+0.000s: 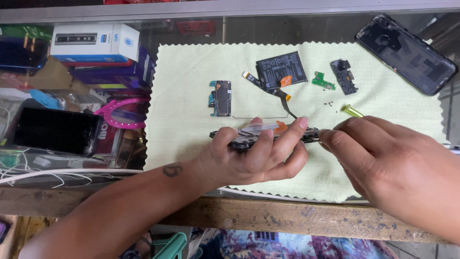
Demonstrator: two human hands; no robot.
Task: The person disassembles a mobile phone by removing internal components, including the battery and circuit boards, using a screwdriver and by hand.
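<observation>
Now the left hand (254, 156) grasps the phone frame (266, 135) edge-on, right hand (378, 163) pinching a yellow-tipped tool (352, 111) at its end.

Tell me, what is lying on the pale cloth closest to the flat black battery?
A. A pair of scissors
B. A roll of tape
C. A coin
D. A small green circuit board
D: a small green circuit board lies on the pale cloth just right of the flat black battery; no scissors, coin or tape roll shows on the cloth.
</observation>
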